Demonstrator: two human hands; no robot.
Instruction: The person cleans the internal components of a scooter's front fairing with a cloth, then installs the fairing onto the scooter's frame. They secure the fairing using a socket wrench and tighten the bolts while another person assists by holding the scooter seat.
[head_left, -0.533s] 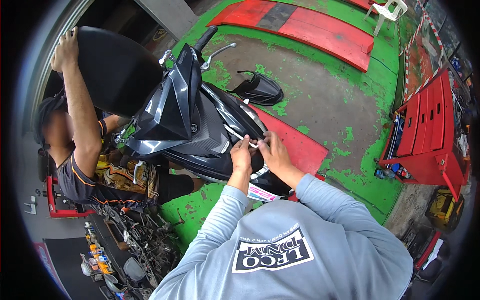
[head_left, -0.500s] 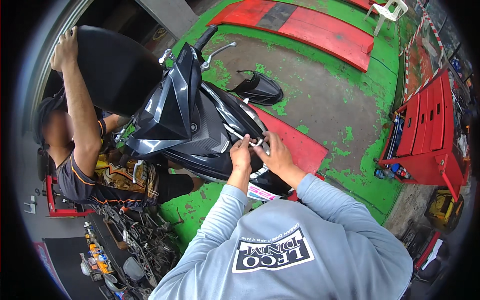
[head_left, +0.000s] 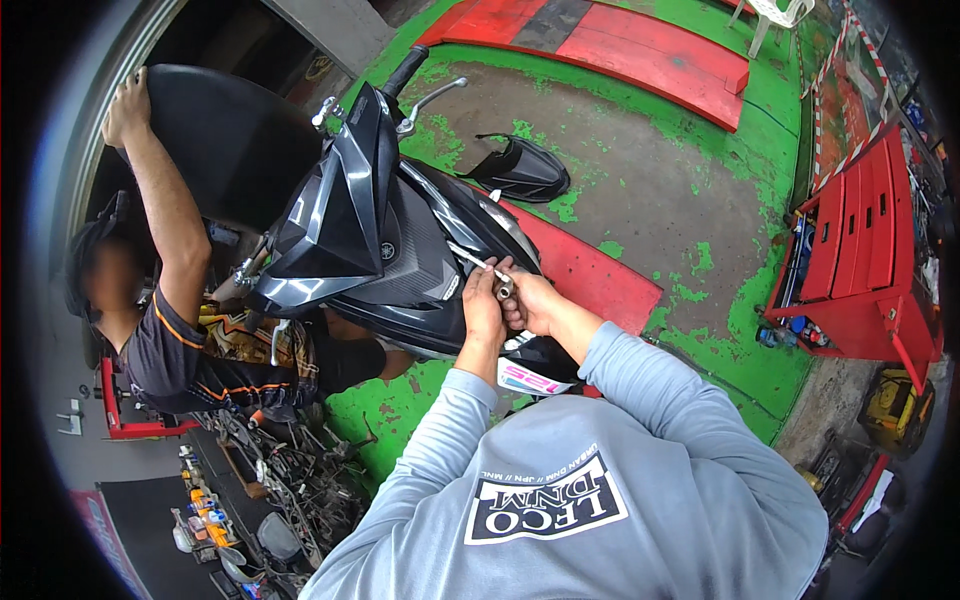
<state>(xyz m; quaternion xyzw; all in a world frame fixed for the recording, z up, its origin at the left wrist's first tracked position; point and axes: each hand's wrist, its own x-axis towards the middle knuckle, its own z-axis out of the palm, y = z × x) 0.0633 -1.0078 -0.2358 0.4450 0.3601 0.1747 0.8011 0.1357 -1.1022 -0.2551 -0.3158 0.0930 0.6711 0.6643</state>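
Both my hands meet at the front of a black scooter (head_left: pixel 345 235), beside its fairing. My left hand (head_left: pixel 484 315) is closed around a slim silver metal tool with a round, socket-like end (head_left: pixel 505 290). My right hand (head_left: pixel 532 302) closes on the same end from the other side, with its fingers curled beneath. A silver bar runs from the hands up along the fairing; whether it is all one piece with the tool, I cannot tell. A white panel with pink lettering (head_left: pixel 533 378) lies just below my wrists.
At the left a person (head_left: pixel 165 340) crouches, one raised hand (head_left: pixel 127 108) on the scooter's black seat (head_left: pixel 215 140). A black fairing piece (head_left: pixel 525 170) lies on the floor beyond a red platform (head_left: pixel 590 270). A red tool cabinet (head_left: pixel 855 240) stands right; piled metal parts (head_left: pixel 290 480) lie lower left.
My right hand has turned and drawn in against my left, its fingers now curled around the tool's end. The tool's round end now faces up toward me.
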